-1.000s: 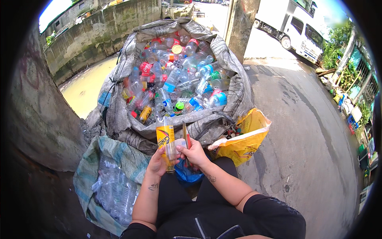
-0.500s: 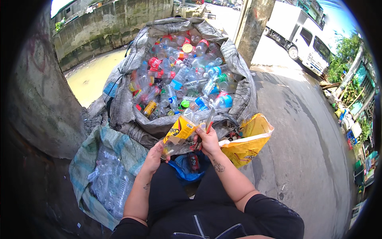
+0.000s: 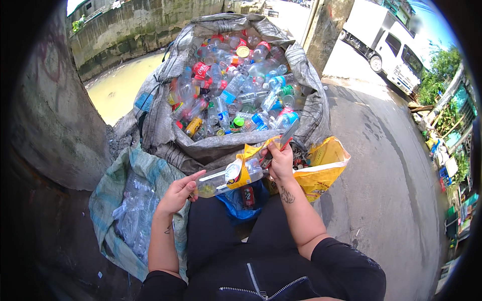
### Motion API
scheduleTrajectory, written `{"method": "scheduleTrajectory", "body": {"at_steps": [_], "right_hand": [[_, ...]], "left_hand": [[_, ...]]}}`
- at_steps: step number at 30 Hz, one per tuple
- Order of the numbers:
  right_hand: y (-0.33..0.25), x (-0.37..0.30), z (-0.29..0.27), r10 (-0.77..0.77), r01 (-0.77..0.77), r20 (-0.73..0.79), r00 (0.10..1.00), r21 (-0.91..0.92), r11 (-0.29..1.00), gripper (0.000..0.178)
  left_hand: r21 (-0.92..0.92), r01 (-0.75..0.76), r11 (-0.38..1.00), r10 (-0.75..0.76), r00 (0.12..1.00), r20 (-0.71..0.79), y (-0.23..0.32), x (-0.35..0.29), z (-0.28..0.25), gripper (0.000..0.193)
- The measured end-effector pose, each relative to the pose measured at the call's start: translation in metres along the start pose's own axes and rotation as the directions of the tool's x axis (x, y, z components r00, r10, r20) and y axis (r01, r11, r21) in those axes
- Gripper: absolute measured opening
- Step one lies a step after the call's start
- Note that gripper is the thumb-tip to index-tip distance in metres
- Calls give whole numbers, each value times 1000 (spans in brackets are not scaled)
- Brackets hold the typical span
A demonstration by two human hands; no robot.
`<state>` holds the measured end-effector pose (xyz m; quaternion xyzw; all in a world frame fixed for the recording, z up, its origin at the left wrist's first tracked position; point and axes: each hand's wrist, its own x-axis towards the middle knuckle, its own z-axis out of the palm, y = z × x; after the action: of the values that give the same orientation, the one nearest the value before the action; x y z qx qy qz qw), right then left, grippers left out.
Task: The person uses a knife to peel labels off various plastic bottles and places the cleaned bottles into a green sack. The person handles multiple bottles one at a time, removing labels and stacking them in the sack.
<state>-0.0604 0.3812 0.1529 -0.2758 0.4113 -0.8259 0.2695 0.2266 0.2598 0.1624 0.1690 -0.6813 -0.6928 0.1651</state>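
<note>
A clear plastic bottle (image 3: 213,183) lies sideways across my lap, its left end gripped by my left hand (image 3: 176,194). Around its right part hangs a yellow label (image 3: 241,171), partly peeled loose and stretched up toward my right hand (image 3: 280,161). That hand is closed on a knife (image 3: 289,132) with a red handle, blade pointing up and away, and pinches the loose end of the label as well. The bottle's right end reaches close to my right fingers. In front of me a big grey sack (image 3: 175,145) is full of mixed bottles, many still labelled.
A green-blue woven sack (image 3: 108,200) with clear bottles stands at my left. To the right is a yellow sack (image 3: 319,175). Between my legs sits a blue bag (image 3: 233,204) with a dark bottle (image 3: 247,196). A concrete post (image 3: 326,35) and a white truck (image 3: 391,47) are farther off.
The bottle has turned from tilted upward to nearly level. My right hand has moved up and right, drawing the label away from the bottle; my left hand has shifted left.
</note>
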Motion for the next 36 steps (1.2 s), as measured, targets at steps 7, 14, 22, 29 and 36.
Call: {"method": "scheduleTrajectory", "body": {"at_steps": [7,14,22,29,36], "right_hand": [[-25,27,-72,-223,196,-377,899,-109,975,4],[56,-69,-80,-50,238,279,959,-700,673,10],[229,-100,-130,404,256,272,873,-962,92,21],[249,-100,-117,282,367,460,842,-872,325,22],[260,-108,-164,682,156,144,717,-987,44,26]], "left_hand": [[88,256,963,-215,921,-326,-26,-61,-71,46],[104,361,927,-266,825,-499,-34,-117,-80,42],[57,386,921,-299,792,-532,-29,-118,-74,37],[239,424,873,-203,764,-613,-17,-111,-68,37],[300,408,862,-105,724,-682,-28,-92,-61,23]]}}
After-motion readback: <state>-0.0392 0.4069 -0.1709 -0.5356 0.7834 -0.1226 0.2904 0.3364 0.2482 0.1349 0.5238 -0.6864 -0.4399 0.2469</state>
